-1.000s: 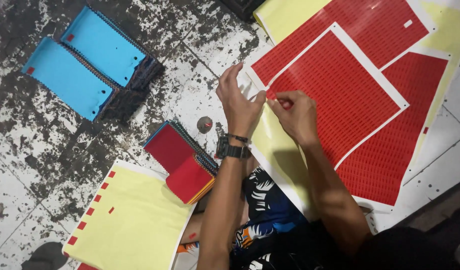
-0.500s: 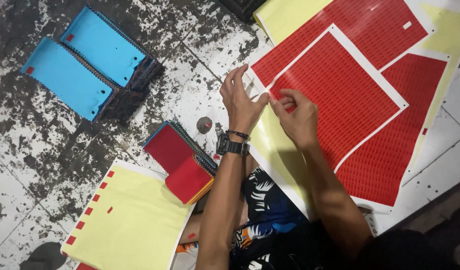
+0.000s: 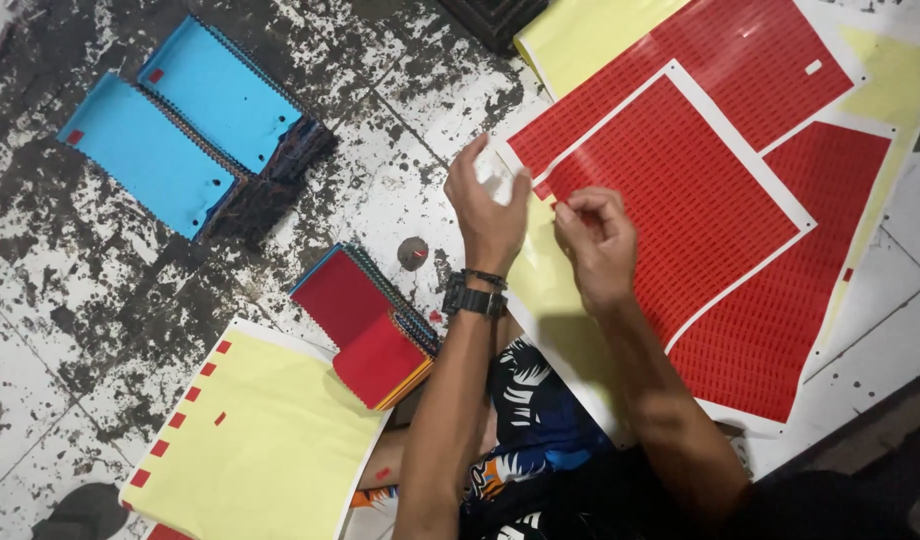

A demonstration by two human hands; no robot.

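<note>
The left hand [image 3: 488,205], with a dark watch [image 3: 473,297] on the wrist, is raised over the corner of the large red label sheet with a white border [image 3: 680,200]. Its fingers are closed on a white corner of the backing paper, and the palm hides how much of this corner it holds. The right hand [image 3: 595,240] is just beside it, with the fingertips pinched together at the edge of the same sheet; what is between them is too small to make out. This sheet lies on the stained tiled floor [image 3: 60,360], on top of other red sheets and a pale yellow backing sheet [image 3: 555,290], which is partly covered by both arms.

Near the left forearm is a stack of red fabric swatches with zigzag edges [image 3: 365,325]. Farther away lie two stacks of blue fabric swatches [image 3: 180,120]. A yellow sheet with a few small red labels along its edge [image 3: 260,440] is cut off by the lower border.
</note>
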